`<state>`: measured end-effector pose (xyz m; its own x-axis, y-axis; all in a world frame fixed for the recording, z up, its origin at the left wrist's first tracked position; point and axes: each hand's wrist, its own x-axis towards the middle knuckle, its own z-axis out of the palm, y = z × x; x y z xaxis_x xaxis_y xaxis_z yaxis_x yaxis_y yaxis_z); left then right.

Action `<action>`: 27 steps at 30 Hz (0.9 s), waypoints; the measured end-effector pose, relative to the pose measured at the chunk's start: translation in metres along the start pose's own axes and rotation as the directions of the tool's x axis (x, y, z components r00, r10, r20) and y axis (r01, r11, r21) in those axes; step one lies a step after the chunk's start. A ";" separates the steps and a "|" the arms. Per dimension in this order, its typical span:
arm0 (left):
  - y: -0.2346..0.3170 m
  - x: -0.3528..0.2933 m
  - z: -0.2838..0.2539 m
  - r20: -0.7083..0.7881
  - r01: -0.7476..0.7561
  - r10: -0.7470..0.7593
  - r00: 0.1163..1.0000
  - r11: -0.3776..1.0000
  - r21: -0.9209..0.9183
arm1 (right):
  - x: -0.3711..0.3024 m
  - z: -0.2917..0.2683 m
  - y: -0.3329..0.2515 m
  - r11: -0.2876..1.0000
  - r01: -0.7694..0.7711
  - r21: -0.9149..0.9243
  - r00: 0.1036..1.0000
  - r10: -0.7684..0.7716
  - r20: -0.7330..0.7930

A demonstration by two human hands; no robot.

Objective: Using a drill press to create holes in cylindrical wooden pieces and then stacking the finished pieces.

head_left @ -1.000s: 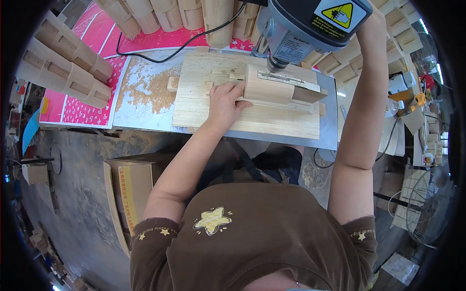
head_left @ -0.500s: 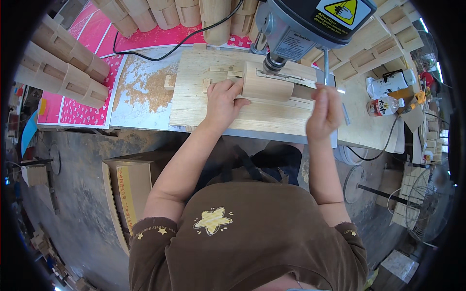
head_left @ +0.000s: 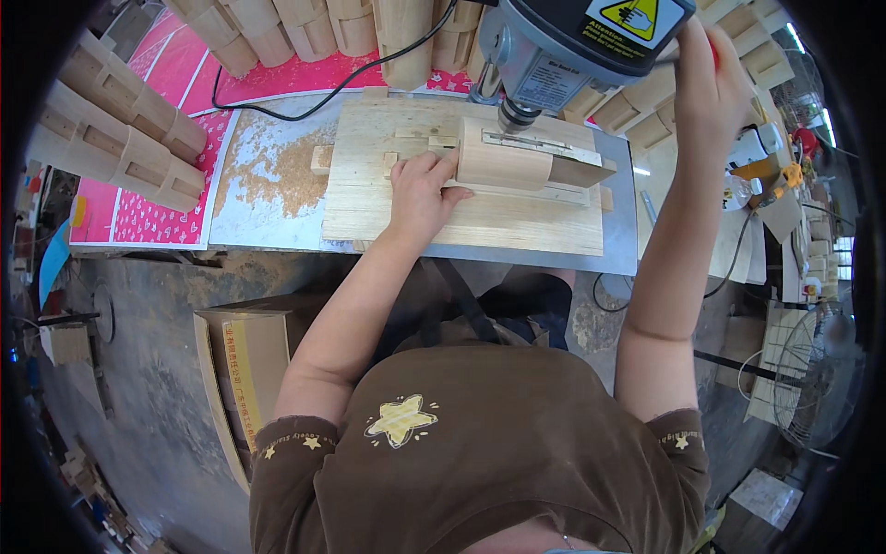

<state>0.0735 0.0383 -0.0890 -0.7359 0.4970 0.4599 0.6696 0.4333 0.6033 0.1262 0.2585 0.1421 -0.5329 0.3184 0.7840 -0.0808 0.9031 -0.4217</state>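
My left hand (head_left: 426, 187) grips the left end of a rounded pale wooden block (head_left: 503, 168), with the thumb along its near side. The block lies on a flat wooden board (head_left: 388, 222) fitted with small wooden strips. Narrow metal fixtures (head_left: 531, 143) run along the block's top, and a flat brownish piece (head_left: 581, 172) sticks out at its right. Just above stands the drill press (head_left: 549, 78), its chuck (head_left: 517, 116) close to the block. My right hand (head_left: 712, 92) is raised beside the machine head, closed around its feed lever; the fingertips are partly hidden.
Several wooden cylinders with cut recesses (head_left: 148, 152) stand at the left and back. Sawdust (head_left: 277, 171) covers the bench left of the board. A black cable (head_left: 369, 69) crosses behind. A bottle (head_left: 741, 192) stands at right, a cardboard box (head_left: 249, 369) below the bench.
My right hand has risen away from beside the block to the right side of the drill head. The lever rod has swung up with it. My left hand has stayed on the block.
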 end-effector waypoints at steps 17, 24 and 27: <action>-0.019 0.009 -0.043 0.072 -0.073 0.091 0.993 0.972 -0.224 | -0.151 0.029 0.071 0.979 0.112 -0.170 0.853 -0.007 0.521; -0.038 -0.023 -0.124 0.069 0.095 -0.073 0.995 0.903 -0.418 | -0.152 0.021 0.071 0.990 0.109 -0.087 0.848 -0.047 0.528; -0.027 -0.019 -0.138 0.256 0.472 -0.398 0.881 0.703 -0.533 | -0.154 0.020 0.066 0.994 0.088 -0.059 0.841 -0.042 0.539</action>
<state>0.0555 -0.0872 -0.0241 -0.8888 0.4582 -0.0015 0.0697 0.1386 0.9879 0.1862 0.2632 -0.0152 -0.8988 0.0746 0.4320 -0.0773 0.9430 -0.3236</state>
